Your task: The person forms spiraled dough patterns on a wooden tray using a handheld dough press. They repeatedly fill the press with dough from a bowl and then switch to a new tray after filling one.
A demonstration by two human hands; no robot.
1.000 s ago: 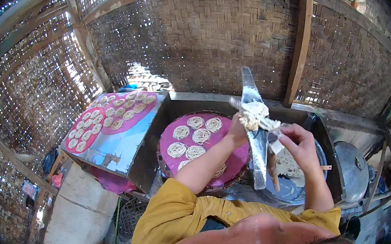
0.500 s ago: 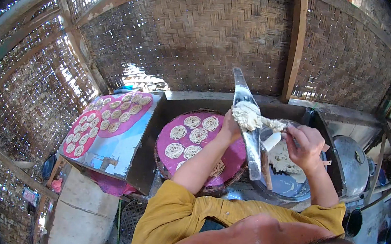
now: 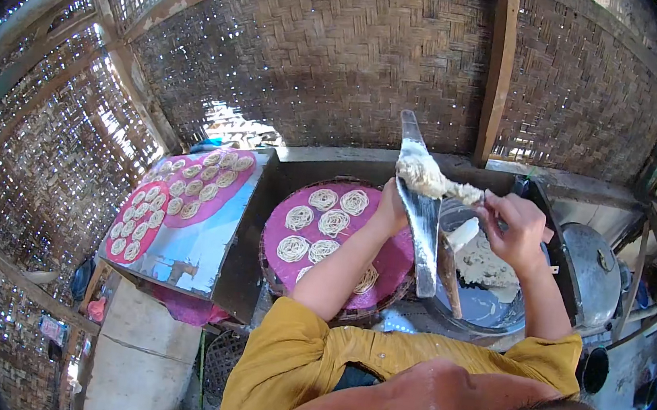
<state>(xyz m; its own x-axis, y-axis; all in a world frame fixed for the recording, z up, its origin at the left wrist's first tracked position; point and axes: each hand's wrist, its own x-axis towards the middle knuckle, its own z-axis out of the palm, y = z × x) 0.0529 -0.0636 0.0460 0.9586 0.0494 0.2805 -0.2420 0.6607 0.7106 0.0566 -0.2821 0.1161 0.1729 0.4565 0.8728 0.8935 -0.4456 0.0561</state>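
My left hand (image 3: pixel 395 206) grips a long, narrow metal press (image 3: pixel 422 236) from its left side; the fingers are mostly hidden behind it. A lump of pale, sticky dough (image 3: pixel 420 175) sits on the press's upper middle. Closed fingers of my right hand (image 3: pixel 517 230) pinch the end of a dough-coated utensil (image 3: pixel 464 192), whose other end meets the lump; its exact kind is covered. Below them, a wide basin (image 3: pixel 486 314) holds more dough (image 3: pixel 491 270). A wooden stick (image 3: pixel 450 279) and a white piece (image 3: pixel 462 233) angle over the basin's left side.
Left of the basin, a round tray with a pink sheet (image 3: pixel 278 223) bears several coiled noodle nests (image 3: pixel 334 222). Farther left, more nests lie on pink sheets (image 3: pixel 210 212) atop a blue box (image 3: pixel 206 248). A metal lid (image 3: pixel 588 271) stands at right. A woven wall (image 3: pixel 344 69) rises behind.
The dough lump has shifted toward the far end of the press, baring more dark metal below it. The press and both hands have moved slightly; both grips hold.
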